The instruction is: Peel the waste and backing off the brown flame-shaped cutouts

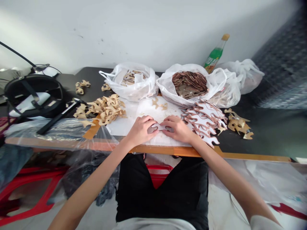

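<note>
White piece point(160, 126) touches left hand point(142, 131) and right hand point(177, 128).

Place: workshop, apparently | Signs: hammer point(59, 115), heaped tan cut-outs point(106, 110), plastic bag point(168, 90) of brown pieces point(189, 83), tape-edged worktable point(271, 134)

You face a scuffed white wall point(134, 28) behind a black bench point(271, 127). A red stool point(51, 191) stands on pale floor point(222, 207) to your left.

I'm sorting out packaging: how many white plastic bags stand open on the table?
2: the left bag, with pale pieces inside, and the right bag, with brown pieces inside, side by side near the wall. Others may be hidden behind them.
</note>
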`<state>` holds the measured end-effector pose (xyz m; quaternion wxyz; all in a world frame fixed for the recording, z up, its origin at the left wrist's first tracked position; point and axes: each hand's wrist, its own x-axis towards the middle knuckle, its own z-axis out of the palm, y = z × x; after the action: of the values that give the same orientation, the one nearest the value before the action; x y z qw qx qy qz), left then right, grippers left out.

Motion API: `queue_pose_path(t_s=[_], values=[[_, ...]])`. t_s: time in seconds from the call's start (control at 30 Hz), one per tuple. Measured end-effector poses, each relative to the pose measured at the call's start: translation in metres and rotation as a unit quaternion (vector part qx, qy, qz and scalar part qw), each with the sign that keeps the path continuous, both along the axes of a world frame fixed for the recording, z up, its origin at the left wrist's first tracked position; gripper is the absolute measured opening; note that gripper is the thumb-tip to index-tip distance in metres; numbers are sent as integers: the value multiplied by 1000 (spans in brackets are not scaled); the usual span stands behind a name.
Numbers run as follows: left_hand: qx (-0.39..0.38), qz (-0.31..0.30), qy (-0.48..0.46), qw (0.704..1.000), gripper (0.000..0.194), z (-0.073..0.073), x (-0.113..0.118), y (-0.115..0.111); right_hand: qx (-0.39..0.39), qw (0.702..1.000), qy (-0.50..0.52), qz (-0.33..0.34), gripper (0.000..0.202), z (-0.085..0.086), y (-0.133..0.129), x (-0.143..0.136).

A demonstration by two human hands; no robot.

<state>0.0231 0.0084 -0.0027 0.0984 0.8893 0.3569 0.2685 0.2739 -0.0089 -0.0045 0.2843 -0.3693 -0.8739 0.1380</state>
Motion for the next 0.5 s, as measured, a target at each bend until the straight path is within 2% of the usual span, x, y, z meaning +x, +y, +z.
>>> queue_pose_path(t_s=[0.5], values=[[-29,8,8,1000,24,0,0,1,-17,1000,19,-11,35,-1,2,1]])
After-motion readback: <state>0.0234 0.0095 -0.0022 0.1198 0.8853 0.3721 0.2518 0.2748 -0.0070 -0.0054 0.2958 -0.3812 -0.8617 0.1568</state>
